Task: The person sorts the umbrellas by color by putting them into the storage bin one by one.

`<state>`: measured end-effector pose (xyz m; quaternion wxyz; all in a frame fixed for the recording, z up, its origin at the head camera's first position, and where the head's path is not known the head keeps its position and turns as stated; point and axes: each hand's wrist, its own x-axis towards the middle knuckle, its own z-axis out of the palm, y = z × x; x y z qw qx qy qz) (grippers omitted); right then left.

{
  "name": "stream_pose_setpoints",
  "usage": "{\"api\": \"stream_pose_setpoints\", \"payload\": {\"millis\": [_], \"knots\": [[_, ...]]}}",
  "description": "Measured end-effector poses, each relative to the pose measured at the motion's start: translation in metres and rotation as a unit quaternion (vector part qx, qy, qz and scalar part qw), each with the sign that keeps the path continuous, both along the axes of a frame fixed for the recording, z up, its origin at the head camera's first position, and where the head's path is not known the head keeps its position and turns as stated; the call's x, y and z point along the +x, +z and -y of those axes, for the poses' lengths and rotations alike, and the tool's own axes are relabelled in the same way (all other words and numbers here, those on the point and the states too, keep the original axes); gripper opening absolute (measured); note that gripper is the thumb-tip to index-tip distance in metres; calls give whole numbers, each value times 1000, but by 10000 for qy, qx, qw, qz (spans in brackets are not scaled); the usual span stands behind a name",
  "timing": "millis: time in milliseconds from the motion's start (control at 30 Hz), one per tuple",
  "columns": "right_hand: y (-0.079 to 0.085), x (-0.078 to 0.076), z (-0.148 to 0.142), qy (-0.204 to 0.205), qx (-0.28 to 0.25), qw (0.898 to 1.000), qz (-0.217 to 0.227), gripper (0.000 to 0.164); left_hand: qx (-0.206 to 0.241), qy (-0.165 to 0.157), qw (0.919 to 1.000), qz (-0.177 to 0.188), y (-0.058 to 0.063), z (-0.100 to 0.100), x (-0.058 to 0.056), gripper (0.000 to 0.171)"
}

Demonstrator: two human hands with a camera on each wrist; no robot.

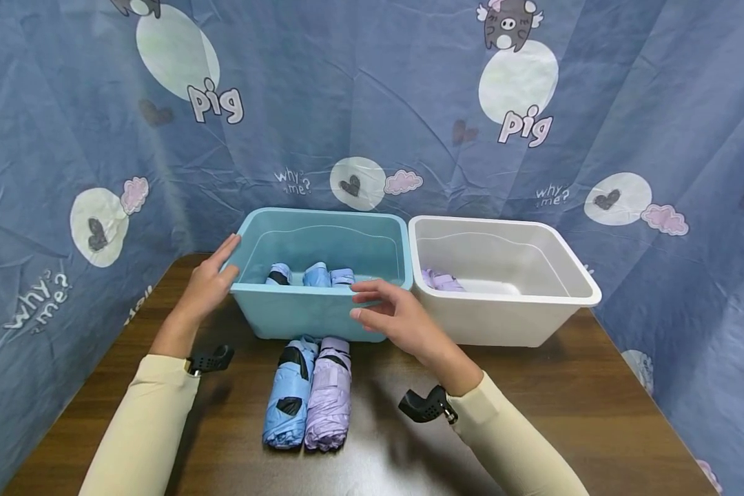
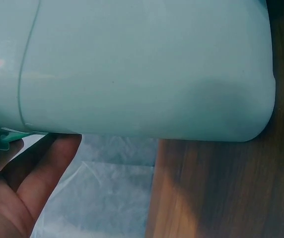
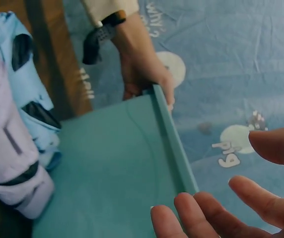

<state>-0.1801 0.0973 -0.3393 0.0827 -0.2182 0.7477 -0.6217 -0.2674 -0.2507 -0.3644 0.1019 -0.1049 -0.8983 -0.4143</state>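
Note:
My left hand (image 1: 206, 281) rests against the left end of a teal plastic bin (image 1: 310, 311), its fingers stretched along the outside just under the rim. In the left wrist view, straight fingers (image 2: 50, 168) touch the bin's outer wall. My right hand (image 1: 389, 315) holds nothing, fingers spread and slightly bent, by the bin's front right rim. In front of the bin lie a folded blue umbrella (image 1: 285, 399) and a folded lilac umbrella (image 1: 330, 399), side by side. Three blue bundles (image 1: 316, 275) show inside the teal bin, partly hidden by its front wall.
A white bin (image 1: 502, 318) stands against the teal bin's right side, with a lilac bundle (image 1: 443, 281) in its left part. Both stand on a brown wooden table (image 1: 223, 441). Behind hangs a blue printed cloth (image 1: 359, 110).

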Motion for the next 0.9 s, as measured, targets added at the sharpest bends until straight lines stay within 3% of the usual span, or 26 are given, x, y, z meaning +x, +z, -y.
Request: {"api": "stream_pose_setpoints", "payload": {"millis": [300, 600, 900], "knots": [[-26, 9, 5, 187, 158, 9997, 71, 46, -5, 23, 10000, 41, 0, 0, 1, 59], [-56, 18, 14, -152, 389, 9973, 603, 47, -9, 30, 10000, -44, 1, 0, -1, 58], [-79, 25, 21, -424, 599, 9937, 844, 57, -44, 43, 10000, -35, 0, -1, 1, 58]]}}
